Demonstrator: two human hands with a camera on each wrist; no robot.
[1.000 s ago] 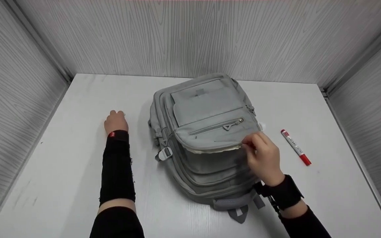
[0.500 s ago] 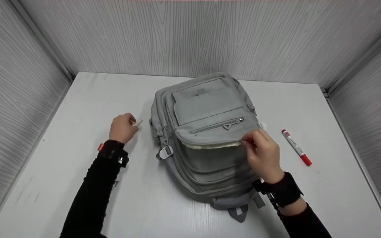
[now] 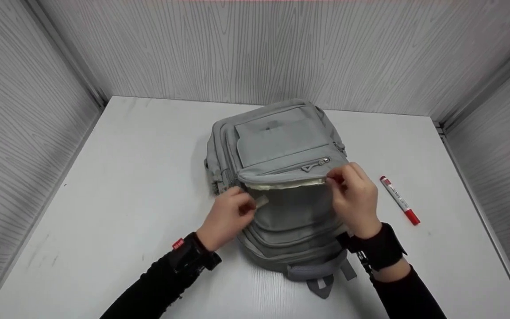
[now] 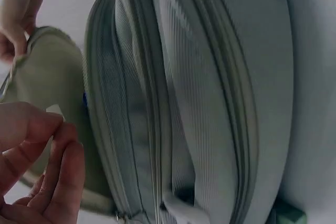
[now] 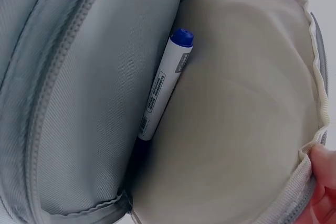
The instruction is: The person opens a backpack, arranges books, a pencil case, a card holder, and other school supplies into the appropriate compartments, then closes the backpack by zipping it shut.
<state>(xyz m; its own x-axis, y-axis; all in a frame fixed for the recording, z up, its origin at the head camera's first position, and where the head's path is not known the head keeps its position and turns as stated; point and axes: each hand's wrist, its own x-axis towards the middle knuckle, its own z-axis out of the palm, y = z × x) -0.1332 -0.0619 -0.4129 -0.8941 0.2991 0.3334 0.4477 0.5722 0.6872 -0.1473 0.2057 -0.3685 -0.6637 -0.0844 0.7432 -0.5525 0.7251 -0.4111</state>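
Observation:
A grey backpack [image 3: 283,144] lies on the white table, its front pocket unzipped. My right hand [image 3: 354,199] pinches the pocket flap's edge and holds it up; in the right wrist view its fingers show at the cream lining [image 5: 247,87]. A white marker with a blue end [image 5: 163,90] lies inside the pocket, in the fold. In front of the pocket opening, my left hand [image 3: 230,215] pinches a small pale flat piece [image 3: 261,202] between thumb and fingers. The left wrist view shows only this piece's whitish tip [image 4: 54,110]; its kind cannot be made out.
A red-capped white marker [image 3: 400,200] lies on the table right of the backpack. Grey wood-patterned panels [image 3: 219,48] enclose the table at the back and both sides. The backpack's carry handle [image 3: 310,270] and a strap end point toward the front.
My left hand has come from the table's left side to the pocket opening with the pale piece. The right hand has lifted the flap edge slightly, and the opening is wider.

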